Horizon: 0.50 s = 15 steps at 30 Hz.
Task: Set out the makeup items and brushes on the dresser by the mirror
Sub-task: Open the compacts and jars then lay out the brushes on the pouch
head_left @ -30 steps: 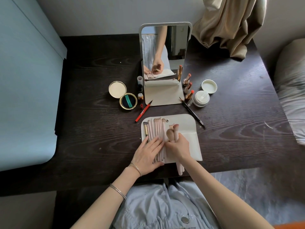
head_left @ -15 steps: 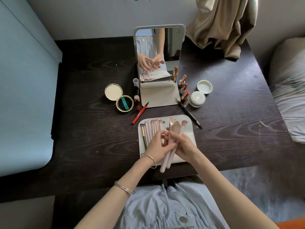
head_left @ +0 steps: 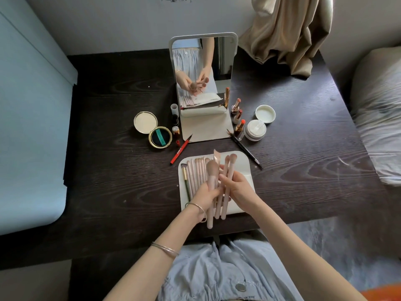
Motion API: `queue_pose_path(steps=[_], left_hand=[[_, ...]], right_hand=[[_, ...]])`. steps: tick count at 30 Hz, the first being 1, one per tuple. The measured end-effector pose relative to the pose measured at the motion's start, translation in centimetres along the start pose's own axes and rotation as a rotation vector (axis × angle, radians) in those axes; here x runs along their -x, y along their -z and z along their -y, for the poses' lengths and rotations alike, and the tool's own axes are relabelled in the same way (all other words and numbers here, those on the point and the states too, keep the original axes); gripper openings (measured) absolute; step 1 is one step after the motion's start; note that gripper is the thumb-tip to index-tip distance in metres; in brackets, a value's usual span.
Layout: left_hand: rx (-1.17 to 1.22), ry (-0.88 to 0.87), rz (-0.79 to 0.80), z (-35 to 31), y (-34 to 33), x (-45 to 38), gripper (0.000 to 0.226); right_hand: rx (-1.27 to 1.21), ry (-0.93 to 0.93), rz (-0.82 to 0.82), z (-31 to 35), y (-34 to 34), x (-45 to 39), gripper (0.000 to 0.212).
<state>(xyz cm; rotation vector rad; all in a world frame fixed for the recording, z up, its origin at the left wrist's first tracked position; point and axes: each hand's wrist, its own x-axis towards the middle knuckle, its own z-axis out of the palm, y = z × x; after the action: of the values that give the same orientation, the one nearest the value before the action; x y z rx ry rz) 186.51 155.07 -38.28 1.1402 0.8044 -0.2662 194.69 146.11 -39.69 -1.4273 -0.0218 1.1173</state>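
Several pink makeup brushes (head_left: 217, 190) are held up in a fan above the open white brush pouch (head_left: 243, 166). My left hand (head_left: 205, 195) grips their handles from the left, and my right hand (head_left: 237, 187) pinches them from the right. More pink brushes and one green-handled brush (head_left: 186, 181) lie in a row on the pouch's left half. The standing mirror (head_left: 202, 83) behind reflects both hands and the brush heads.
Left of the mirror lie an open gold compact (head_left: 153, 129), small bottles and a red liner pen (head_left: 181, 148). To its right are three lipsticks (head_left: 237, 116), an open cream jar (head_left: 256, 130) with its lid (head_left: 264, 114), and a black pencil (head_left: 245, 148). Beige fabric (head_left: 288, 33) hangs back right.
Both hands lifted a bunch of brushes off the pouch and raised them upright; more brushes have joined the bunch, which is now spread into a fan.
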Motion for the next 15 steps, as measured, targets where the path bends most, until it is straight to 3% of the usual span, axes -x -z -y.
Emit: queue_pose_path(steps=[5, 10, 15], left_hand=[[0.129, 0.025, 0.049, -0.1, 1.0, 0.1, 0.025], [0.149, 0.036, -0.027, 0.1, 1.7, 0.3, 0.023], [0.285, 0.04, -0.185, 0.4, 3.1, 0.5, 0.026]], right_hand=[[0.322, 0.061, -0.212, 0.4, -0.7, -0.1, 0.023], [0.359, 0.065, -0.162, 0.3, -1.1, -0.4, 0.013], [0.296, 0.02, -0.131, 0.1, -0.6, -1.3, 0.028]])
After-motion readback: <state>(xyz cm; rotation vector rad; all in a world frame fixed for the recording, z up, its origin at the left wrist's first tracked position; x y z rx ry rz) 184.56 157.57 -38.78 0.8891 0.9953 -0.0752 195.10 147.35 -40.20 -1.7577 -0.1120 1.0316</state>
